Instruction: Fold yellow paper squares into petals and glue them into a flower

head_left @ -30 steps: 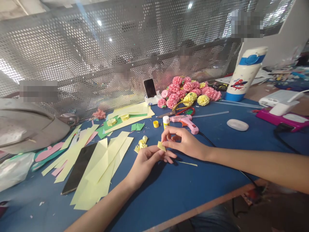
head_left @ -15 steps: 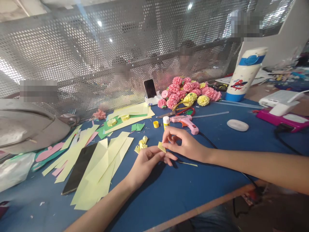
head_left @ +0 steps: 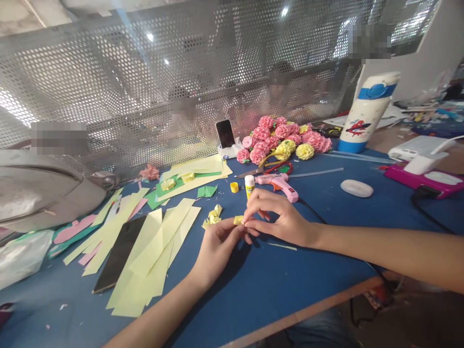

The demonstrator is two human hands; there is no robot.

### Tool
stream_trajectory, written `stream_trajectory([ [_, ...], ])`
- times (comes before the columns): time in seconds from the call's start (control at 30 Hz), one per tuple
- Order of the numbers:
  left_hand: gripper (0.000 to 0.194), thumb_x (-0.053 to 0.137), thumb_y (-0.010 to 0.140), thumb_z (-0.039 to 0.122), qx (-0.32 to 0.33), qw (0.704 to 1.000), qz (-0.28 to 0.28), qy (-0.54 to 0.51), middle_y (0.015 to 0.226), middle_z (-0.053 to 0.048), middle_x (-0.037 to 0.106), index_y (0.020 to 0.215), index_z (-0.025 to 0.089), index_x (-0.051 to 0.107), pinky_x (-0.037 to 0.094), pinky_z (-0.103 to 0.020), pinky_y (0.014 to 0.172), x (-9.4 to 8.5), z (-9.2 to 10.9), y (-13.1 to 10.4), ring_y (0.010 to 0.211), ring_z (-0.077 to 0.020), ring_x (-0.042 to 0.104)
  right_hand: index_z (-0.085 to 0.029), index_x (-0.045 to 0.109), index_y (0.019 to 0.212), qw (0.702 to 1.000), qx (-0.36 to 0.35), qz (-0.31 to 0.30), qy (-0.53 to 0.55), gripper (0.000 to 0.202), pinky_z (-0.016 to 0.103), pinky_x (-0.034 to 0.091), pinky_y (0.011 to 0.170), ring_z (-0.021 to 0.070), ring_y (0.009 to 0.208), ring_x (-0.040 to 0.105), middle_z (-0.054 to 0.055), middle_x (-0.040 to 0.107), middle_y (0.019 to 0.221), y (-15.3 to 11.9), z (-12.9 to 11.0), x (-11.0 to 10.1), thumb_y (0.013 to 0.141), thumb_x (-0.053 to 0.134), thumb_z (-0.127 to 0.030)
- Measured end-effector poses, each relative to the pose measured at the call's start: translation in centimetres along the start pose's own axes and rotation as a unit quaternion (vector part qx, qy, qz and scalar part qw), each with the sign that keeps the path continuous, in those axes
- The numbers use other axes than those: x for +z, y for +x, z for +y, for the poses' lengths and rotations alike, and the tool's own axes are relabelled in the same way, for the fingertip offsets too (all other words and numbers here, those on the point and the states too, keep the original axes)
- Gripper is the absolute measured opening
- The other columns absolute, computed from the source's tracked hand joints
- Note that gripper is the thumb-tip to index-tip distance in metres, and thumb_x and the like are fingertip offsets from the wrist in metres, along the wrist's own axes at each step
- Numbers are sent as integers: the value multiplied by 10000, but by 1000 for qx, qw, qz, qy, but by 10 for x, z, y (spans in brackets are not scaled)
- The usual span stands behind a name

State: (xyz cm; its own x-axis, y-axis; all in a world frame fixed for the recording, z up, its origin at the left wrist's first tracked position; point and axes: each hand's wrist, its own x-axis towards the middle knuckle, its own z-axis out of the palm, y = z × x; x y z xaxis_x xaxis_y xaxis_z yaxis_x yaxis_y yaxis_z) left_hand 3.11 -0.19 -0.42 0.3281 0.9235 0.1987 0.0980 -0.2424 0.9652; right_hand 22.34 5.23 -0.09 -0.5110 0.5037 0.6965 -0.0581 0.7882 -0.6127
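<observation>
Between my two hands is a small piece of yellow paper, partly covered by my fingers. My left hand pinches it from below, and the fingertips of my right hand close on its right side. Just left of the piece lies a little heap of folded yellow paper pieces. An uncapped glue stick stands upright behind my right hand, with its yellow cap beside it. A thin yellow paper strip lies on the blue table below my right hand.
Yellow paper strips partly cover a dark phone at left. Behind my hands are a pink glue gun, scissors and pink and yellow paper flowers. A bottle, white mouse and power strip occupy the right.
The yellow paper piece has turned and shifted slightly left, and now shows less flat. The fingers of both hands have drawn closer together around it.
</observation>
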Motion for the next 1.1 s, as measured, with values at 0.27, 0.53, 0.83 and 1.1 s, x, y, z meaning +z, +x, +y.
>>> stream_trajectory([
  [0.27,290,556,999,326,19,998,14,52,798,-35,714,891,136,748,499,-222,754,0,-1,-3,744,-140,639,-187,678,860,995,85,-22,53,99,232,393,575,85,659,460,-4,553,877,1,-3,1,913,711,-263],
  [0.53,304,525,1010,303,31,996,5,81,778,-29,703,872,140,741,491,-210,746,0,2,-4,743,-140,643,-192,644,860,986,139,-27,84,166,230,406,607,96,701,481,-8,576,888,1,-3,0,888,736,-329],
  [0.83,324,506,1014,305,40,992,10,116,763,-35,700,833,138,716,480,-224,729,0,2,-5,714,-143,635,-183,672,842,980,180,-33,74,237,240,399,620,109,709,478,-4,603,847,4,-4,0,875,744,-406],
  [1.1,370,521,1021,408,30,992,10,119,739,-1,642,795,145,649,492,-277,698,2,2,-5,681,-130,602,-172,641,827,981,179,-28,63,294,255,395,605,115,668,478,1,581,811,3,-6,1,878,733,-447],
])
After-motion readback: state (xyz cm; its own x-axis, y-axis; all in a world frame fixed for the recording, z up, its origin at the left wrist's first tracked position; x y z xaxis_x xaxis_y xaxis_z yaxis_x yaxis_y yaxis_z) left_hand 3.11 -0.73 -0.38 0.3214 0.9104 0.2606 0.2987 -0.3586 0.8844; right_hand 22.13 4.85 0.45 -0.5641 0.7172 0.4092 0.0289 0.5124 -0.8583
